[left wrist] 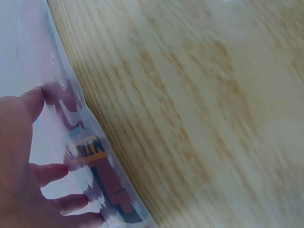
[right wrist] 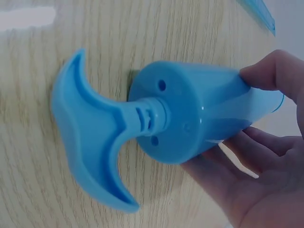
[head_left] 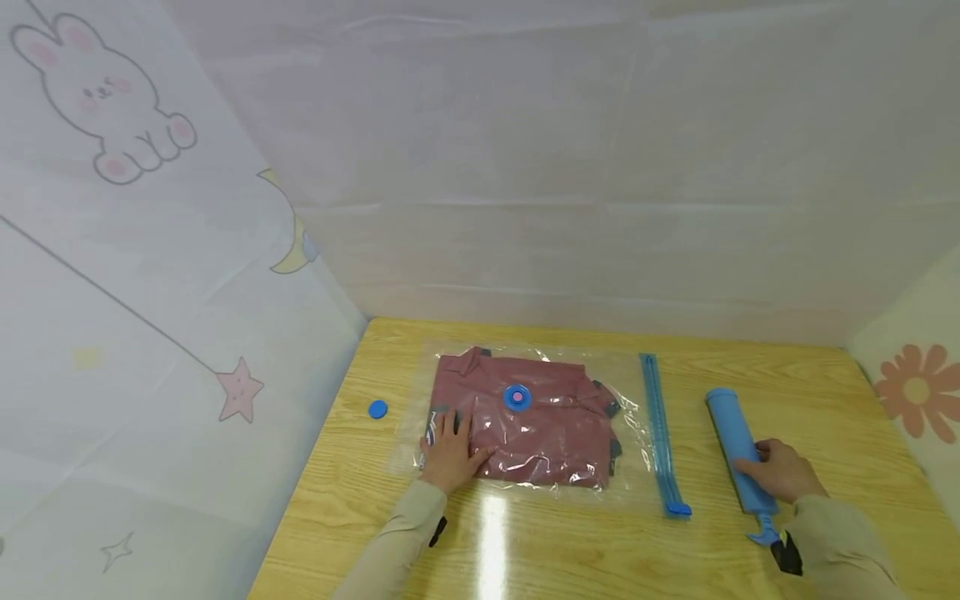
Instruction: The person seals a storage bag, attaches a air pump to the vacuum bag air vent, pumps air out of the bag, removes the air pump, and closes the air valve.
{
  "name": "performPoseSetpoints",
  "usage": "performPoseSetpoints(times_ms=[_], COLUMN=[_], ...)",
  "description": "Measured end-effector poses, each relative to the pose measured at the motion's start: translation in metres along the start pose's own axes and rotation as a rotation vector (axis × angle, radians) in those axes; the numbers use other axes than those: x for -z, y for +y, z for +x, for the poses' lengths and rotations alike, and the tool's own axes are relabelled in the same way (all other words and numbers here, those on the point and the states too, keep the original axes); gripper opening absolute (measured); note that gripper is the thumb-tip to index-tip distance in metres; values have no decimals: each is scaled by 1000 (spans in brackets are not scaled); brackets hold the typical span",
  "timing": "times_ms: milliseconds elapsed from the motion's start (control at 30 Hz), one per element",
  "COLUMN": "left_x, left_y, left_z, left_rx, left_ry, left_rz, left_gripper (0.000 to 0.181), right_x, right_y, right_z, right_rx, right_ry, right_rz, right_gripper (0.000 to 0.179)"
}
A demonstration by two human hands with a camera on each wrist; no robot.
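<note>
On the wooden table lies a clear vacuum storage bag with a folded dark red garment inside. A round blue valve with a pink centre sits open on the bag's top. My left hand rests on the bag's lower left part, fingers spread; in the left wrist view its fingertips touch the shiny plastic. At the right, my right hand grips the barrel of a blue hand pump. The pump's curved handle points toward me and is pushed in close to the barrel.
A small round blue cap lies on the table left of the bag. Along the bag's right edge runs a blue zip strip with a slider at its near end. White patterned sheets enclose the table's back and sides.
</note>
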State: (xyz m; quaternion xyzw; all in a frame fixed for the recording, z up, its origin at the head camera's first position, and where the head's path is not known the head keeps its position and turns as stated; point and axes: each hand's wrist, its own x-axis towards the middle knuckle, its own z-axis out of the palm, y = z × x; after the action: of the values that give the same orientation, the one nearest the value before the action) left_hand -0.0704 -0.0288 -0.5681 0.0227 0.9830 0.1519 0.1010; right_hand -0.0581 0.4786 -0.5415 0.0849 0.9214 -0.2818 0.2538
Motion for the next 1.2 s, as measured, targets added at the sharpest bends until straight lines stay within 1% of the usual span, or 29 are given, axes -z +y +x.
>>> performPoseSetpoints(times_ms=[233, 467, 667, 767, 900, 967, 1033, 1067, 1100, 1200], left_x=[-3, -4, -3, -2, -3, -3, -3, -2, -1, 3], left_y=[-2, -2, -1, -1, -2, -3, -5, -5, -6, -11], left_z=[2, 2, 1, 1, 2, 2, 2, 2, 2, 2], left_rx=[9, 3, 10, 9, 10, 2, -7, -14, -22, -43], left_ry=[-19, 7, -6, -6, -11, 0, 15, 26, 42, 75], left_rz=[21, 30, 20, 10, 20, 21, 14, 12, 5, -37], left_gripper=[78, 77, 77, 76, 76, 74, 71, 70, 68, 62], right_x=[-3, -3, -2, -3, -9, -15, -24, -30, -36, -55], right_y=[1, 1, -6, -14, -29, -37, -48, -53, -59, -79], right_z=[0, 4, 3, 0, -2, 0, 2, 3, 4, 5], right_rx=[-10, -16, -37, -59, -52, -15, 34, 70, 108, 228], right_ry=[-1, 21, 52, 144, 346, 408, 441, 441, 423, 351], right_rz=[1, 25, 47, 77, 134, 168, 190, 193, 195, 164], right_gripper=[82, 81, 84, 82, 70, 65, 63, 63, 64, 66])
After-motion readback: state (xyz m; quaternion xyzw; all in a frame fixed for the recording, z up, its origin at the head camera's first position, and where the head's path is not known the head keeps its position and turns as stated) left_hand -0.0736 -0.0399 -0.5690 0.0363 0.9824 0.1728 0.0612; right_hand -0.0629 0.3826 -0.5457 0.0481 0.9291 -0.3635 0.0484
